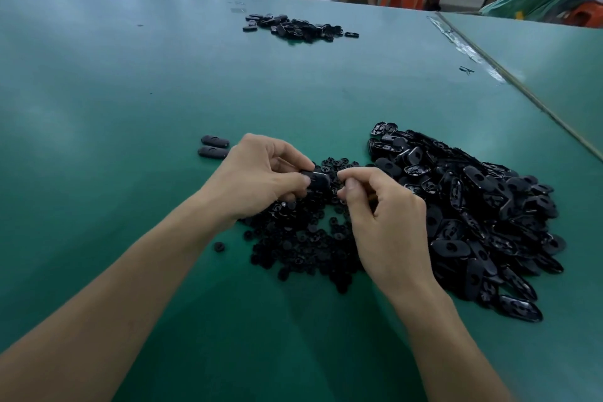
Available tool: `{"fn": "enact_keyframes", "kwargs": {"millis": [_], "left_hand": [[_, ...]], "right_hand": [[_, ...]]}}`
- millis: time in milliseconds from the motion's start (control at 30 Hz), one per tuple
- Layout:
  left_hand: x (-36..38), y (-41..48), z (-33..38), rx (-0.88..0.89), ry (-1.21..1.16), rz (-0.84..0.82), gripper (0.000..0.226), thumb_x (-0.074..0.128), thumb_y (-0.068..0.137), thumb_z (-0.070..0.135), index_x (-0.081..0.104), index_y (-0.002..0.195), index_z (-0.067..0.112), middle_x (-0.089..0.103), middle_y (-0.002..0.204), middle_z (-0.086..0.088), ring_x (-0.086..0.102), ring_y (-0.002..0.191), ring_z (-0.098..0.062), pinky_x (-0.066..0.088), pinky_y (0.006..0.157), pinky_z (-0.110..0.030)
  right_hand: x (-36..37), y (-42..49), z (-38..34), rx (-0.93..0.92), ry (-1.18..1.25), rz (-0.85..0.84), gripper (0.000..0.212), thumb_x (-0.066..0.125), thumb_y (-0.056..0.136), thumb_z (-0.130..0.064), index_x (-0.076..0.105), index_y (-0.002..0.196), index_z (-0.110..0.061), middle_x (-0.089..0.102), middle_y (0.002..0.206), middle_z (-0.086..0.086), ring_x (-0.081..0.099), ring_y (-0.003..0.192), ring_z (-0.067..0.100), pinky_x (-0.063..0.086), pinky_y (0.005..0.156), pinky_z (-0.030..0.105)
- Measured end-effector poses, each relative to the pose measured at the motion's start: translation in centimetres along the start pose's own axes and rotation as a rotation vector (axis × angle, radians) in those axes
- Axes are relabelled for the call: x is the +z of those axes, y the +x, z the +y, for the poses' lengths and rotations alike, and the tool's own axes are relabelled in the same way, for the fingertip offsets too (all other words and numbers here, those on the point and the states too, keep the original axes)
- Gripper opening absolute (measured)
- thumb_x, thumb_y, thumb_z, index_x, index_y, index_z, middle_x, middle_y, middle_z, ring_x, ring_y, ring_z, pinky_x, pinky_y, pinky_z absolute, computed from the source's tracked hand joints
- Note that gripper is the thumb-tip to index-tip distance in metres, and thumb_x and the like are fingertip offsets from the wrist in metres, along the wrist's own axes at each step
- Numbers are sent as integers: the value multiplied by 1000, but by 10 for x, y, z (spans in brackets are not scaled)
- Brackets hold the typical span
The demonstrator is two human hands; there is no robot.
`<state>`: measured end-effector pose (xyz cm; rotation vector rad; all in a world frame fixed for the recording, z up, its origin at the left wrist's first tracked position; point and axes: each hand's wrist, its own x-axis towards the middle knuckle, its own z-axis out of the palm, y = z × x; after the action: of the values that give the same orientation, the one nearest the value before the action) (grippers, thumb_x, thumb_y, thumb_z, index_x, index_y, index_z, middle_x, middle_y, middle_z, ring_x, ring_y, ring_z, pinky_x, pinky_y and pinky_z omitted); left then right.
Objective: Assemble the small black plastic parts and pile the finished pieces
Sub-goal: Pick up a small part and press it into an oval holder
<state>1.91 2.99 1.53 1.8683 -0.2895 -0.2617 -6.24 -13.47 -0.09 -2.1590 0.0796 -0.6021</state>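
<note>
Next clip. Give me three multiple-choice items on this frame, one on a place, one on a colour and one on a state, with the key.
1. Where does the large heap of oval shells lie?
A) to the person's right
B) to the person's left
C) on the floor

2. What colour is the table top?
A) white
B) green
C) red

3. What is the left hand doing?
A) lying flat on the table
B) pointing away
C) gripping an oval piece

Key:
1 A, the heap spreads over the right side of the table.
2 B, the bare surface is green throughout.
3 C, its thumb and fingers are curled round the piece.
</note>
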Motion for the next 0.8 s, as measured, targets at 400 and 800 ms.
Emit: {"fn": "enact_keyframes", "kwargs": {"millis": [400, 800], "left_hand": [[2, -2, 3, 18, -37, -73, 15, 74, 83, -5, 74, 88, 10, 76, 74, -12, 72, 84, -42, 61, 73, -35], [5, -5, 8, 37, -39, -98, 16, 75, 82, -4, 75, 87, 10, 76, 73, -12, 75, 81, -34, 62, 68, -29]], "right_hand": [[-1, 2, 6, 80, 220, -21, 20, 74, 89, -11, 74, 89, -30, 74, 80, -15, 71, 77, 8, 58, 76, 28], [1, 3, 6, 146, 358, -24, 13, 76, 87, -12, 73, 82, -23, 74, 75, -7, 69, 70, 10, 52, 62, 17]]}}
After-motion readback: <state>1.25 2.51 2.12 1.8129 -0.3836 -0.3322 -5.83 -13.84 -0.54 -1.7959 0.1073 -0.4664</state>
